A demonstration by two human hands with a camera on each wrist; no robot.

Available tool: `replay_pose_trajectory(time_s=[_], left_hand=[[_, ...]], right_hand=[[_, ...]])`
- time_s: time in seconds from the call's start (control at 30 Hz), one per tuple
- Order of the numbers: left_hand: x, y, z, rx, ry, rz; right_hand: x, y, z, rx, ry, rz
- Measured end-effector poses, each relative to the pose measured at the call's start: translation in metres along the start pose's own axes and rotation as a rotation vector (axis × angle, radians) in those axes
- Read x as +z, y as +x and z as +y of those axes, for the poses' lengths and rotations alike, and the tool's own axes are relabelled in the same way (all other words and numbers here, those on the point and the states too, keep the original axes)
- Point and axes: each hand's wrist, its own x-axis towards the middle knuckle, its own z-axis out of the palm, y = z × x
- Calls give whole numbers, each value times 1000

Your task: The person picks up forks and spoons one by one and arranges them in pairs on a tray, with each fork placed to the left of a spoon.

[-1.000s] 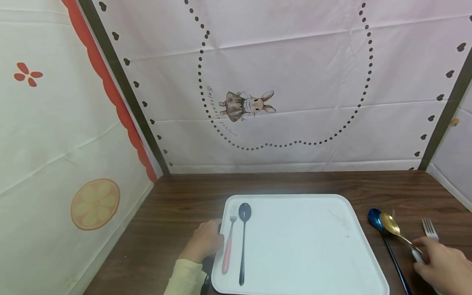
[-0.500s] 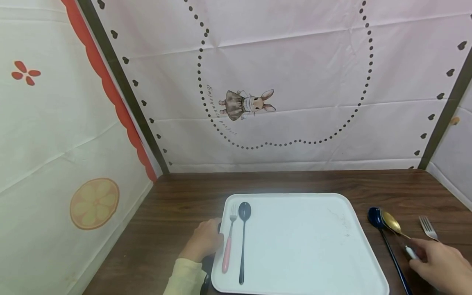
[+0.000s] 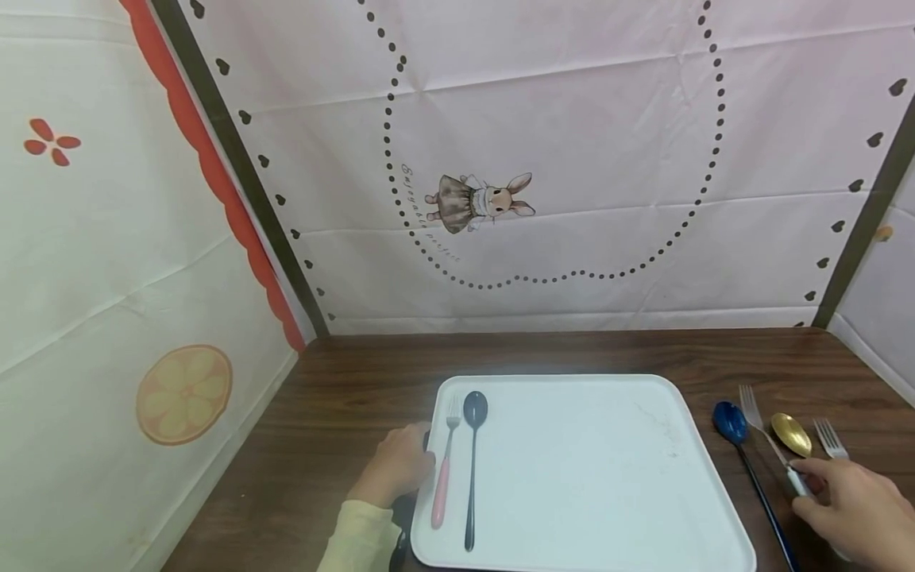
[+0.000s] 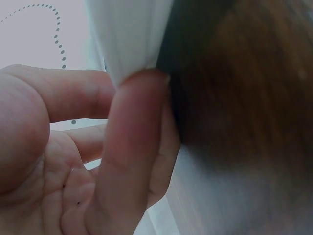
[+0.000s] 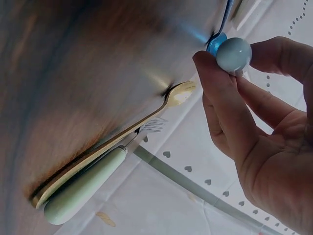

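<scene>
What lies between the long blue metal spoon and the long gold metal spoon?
In the head view, a silver, white-handled fork, pinched by the right hand.

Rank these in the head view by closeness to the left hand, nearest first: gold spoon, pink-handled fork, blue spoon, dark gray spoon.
1. Pink-handled fork: beside the left hand, at the left of the white tray.
2. Dark gray spoon: just right of it.
3. Blue spoon: right of the tray.
4. Gold spoon: farther right.
</scene>
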Motion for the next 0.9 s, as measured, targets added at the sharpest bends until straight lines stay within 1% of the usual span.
replay_pose_trajectory(time_s=[0.1, 0.2, 0.43, 0.6, 0.7, 0.9], left_hand=[[1, 0, 0, 2, 2, 0], [1, -1, 0, -2, -2, -2], [-1, -1, 0, 17, -9, 0], [0, -2, -1, 13, -12, 2], [1, -2, -2, 14, -19, -4], [1, -2, -2, 4, -42, -9]], right_hand=[[-1, 2, -2, 32, -6, -15], [0, 3, -5, 41, -3, -18], [-2, 2, -13, 30, -8, -27], [-1, 3, -16, 9, -4, -38], [-1, 3, -18, 14, 6, -44], [-2, 2, -29, -12, 26, -13]])
